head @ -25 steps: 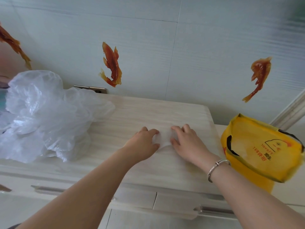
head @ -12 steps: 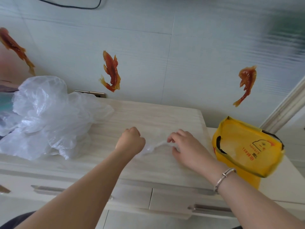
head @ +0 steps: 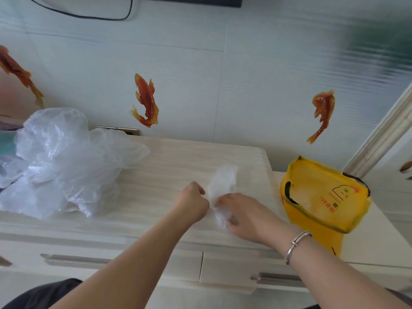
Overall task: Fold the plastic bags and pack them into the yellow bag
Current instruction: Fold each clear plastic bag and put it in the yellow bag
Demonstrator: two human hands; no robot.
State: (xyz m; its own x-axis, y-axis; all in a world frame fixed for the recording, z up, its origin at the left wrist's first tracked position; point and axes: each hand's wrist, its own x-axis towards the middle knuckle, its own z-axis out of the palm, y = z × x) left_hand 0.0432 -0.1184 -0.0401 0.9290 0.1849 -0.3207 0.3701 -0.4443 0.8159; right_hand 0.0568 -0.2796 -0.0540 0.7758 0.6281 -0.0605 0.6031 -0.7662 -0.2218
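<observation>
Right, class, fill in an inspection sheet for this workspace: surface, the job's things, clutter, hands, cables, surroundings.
Surface: pale wood-grain cabinet top, drawers with handles below its front edge.
Job's things: one small clear plastic bag gathered into a strip between the hands; heap of loose plastic bags at the left; yellow bag at the right, mouth open, on a lower white surface.
Clutter: nothing seen.
Hands: left hand curled, gripping the strip; right hand pinching its near end; bracelet on the right wrist.
Cables: black cable along the wall, top left.
Surroundings: pale wall with three orange fish stickers.
</observation>
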